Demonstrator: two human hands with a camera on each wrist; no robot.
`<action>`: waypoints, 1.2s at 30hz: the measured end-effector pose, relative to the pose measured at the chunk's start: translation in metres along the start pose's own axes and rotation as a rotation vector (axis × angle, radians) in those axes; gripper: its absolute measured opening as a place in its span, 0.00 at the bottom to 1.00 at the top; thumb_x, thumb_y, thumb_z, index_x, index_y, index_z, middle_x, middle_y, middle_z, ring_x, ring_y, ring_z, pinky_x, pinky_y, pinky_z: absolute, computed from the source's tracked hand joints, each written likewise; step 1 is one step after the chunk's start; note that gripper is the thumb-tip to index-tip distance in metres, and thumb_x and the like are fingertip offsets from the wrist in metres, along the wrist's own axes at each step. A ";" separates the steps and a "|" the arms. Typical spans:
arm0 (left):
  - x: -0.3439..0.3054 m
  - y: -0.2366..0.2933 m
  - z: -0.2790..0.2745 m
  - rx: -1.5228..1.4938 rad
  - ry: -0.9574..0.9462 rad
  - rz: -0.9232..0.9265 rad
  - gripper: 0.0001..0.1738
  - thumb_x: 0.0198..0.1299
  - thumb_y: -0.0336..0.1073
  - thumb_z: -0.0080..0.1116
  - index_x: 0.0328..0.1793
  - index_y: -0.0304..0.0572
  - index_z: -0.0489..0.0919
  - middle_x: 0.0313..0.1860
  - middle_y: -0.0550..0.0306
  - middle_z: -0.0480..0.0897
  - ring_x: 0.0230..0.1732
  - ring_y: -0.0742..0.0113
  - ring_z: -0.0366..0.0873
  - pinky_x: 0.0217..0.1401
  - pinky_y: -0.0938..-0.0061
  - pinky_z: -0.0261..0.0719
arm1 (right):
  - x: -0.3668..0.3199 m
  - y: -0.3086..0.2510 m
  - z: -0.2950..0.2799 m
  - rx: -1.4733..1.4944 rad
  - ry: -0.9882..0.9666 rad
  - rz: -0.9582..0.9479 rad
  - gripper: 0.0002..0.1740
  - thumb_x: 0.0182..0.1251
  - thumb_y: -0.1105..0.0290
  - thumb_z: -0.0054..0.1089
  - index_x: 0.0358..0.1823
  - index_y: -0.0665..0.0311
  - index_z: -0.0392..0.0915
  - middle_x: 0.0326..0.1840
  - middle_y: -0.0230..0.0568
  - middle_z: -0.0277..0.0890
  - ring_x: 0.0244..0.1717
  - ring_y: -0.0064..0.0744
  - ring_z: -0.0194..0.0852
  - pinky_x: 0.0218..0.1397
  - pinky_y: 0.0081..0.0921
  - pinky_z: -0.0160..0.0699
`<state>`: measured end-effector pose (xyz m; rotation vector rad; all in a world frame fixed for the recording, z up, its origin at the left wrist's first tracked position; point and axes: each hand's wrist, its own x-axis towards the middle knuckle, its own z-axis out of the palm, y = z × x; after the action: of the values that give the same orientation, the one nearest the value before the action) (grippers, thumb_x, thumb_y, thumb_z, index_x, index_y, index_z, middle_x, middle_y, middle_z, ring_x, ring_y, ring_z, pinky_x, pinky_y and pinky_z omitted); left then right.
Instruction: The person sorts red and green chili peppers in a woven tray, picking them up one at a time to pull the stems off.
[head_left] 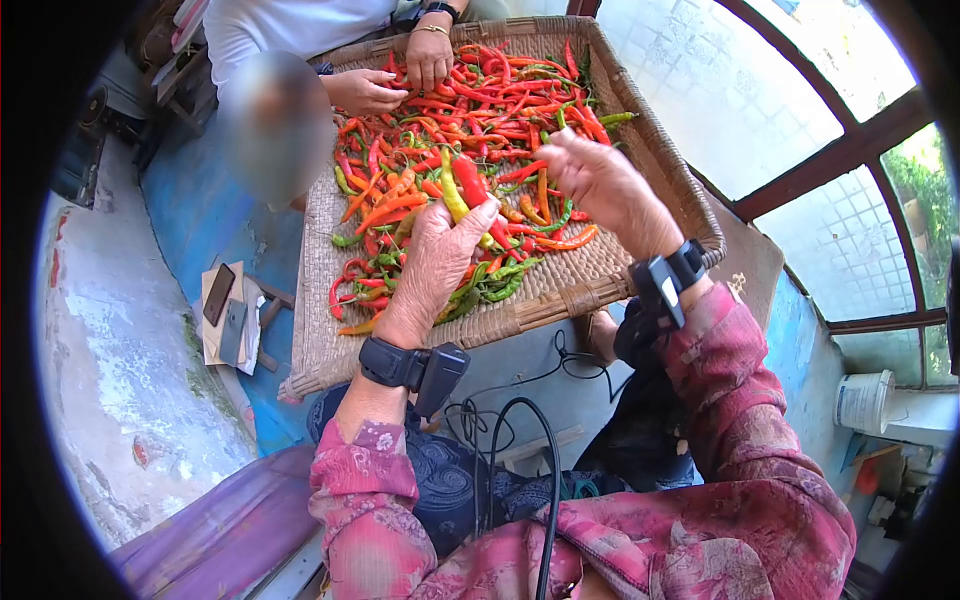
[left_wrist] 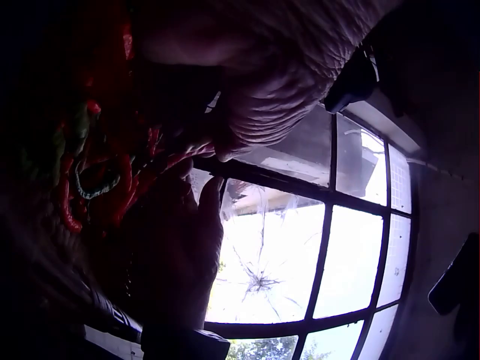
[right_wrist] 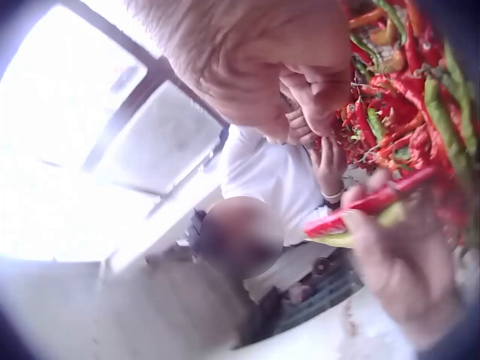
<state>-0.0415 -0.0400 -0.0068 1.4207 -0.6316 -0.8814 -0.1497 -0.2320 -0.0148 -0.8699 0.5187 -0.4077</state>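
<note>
In the head view my left hand (head_left: 442,255) pinches a red pepper (head_left: 468,182) and a yellow-green pepper (head_left: 453,195) above the basket. The same red pepper (right_wrist: 375,202) shows in the right wrist view, held between thumb and fingers of the left hand (right_wrist: 409,262). To the right of these, my right hand (head_left: 615,195) is raised over the peppers, blurred, with loosely bent fingers and nothing visible in them. Its fingers (right_wrist: 307,90) bend inward in the right wrist view. The left wrist view is dark; the left hand (left_wrist: 262,82) fills its top.
A woven basket (head_left: 590,290) holds many red, orange and green peppers (head_left: 500,100). Across it, another person's hands (head_left: 428,58) touch peppers. Black cables (head_left: 545,430) hang near my lap. Phones (head_left: 218,294) lie at the left; a white bucket (head_left: 863,400) stands at the right.
</note>
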 end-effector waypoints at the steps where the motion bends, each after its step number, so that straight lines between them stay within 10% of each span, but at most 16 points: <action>1: 0.000 -0.001 0.001 0.010 -0.038 0.010 0.15 0.61 0.47 0.57 0.44 0.46 0.79 0.29 0.69 0.79 0.27 0.85 0.71 0.28 0.87 0.67 | -0.009 0.004 0.008 -0.086 -0.111 0.027 0.21 0.68 0.65 0.55 0.56 0.71 0.69 0.37 0.36 0.77 0.31 0.14 0.72 0.30 0.09 0.74; 5: -0.002 0.003 0.003 -0.077 0.042 -0.013 0.14 0.61 0.45 0.60 0.42 0.42 0.79 0.28 0.69 0.77 0.24 0.85 0.69 0.26 0.86 0.68 | -0.024 0.025 0.034 -0.835 -0.503 -0.224 0.20 0.64 0.60 0.61 0.50 0.69 0.75 0.28 0.30 0.76 0.30 0.20 0.71 0.34 0.21 0.73; 13: 0.002 -0.002 -0.003 -0.177 0.149 0.089 0.18 0.62 0.49 0.58 0.44 0.40 0.76 0.28 0.65 0.77 0.24 0.84 0.67 0.26 0.87 0.68 | -0.025 -0.004 0.023 -1.230 -0.449 -0.391 0.12 0.61 0.66 0.59 0.38 0.68 0.78 0.25 0.41 0.75 0.28 0.29 0.74 0.33 0.29 0.72; 25: 0.003 -0.003 -0.004 -0.045 0.056 0.006 0.18 0.64 0.46 0.56 0.49 0.37 0.74 0.29 0.64 0.76 0.25 0.82 0.69 0.28 0.86 0.70 | -0.011 -0.030 -0.021 -1.445 0.487 -0.664 0.16 0.60 0.61 0.59 0.43 0.67 0.77 0.31 0.49 0.79 0.34 0.47 0.79 0.41 0.39 0.77; 27: 0.004 -0.008 -0.005 -0.021 -0.005 -0.001 0.17 0.64 0.42 0.56 0.51 0.37 0.74 0.32 0.64 0.75 0.28 0.81 0.71 0.32 0.85 0.73 | -0.011 -0.030 -0.019 -1.792 0.619 -1.096 0.20 0.59 0.59 0.61 0.47 0.65 0.77 0.37 0.50 0.79 0.40 0.49 0.78 0.46 0.41 0.76; 31: 0.003 -0.009 -0.003 -0.063 -0.078 -0.023 0.15 0.64 0.40 0.56 0.50 0.38 0.74 0.34 0.64 0.76 0.33 0.79 0.74 0.38 0.84 0.75 | -0.021 -0.005 0.014 -1.242 -0.294 -0.448 0.17 0.60 0.62 0.59 0.43 0.69 0.78 0.37 0.48 0.79 0.40 0.42 0.79 0.44 0.33 0.76; 36: 0.003 -0.008 -0.004 0.061 -0.062 0.083 0.14 0.63 0.39 0.58 0.46 0.37 0.75 0.34 0.62 0.78 0.34 0.77 0.76 0.39 0.80 0.76 | -0.030 0.022 0.039 -1.342 -0.450 -0.434 0.18 0.62 0.60 0.58 0.29 0.73 0.74 0.26 0.52 0.76 0.30 0.45 0.79 0.34 0.38 0.74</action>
<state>-0.0375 -0.0399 -0.0153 1.4150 -0.7650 -0.8494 -0.1481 -0.1795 -0.0034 -2.3289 0.1113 -0.1948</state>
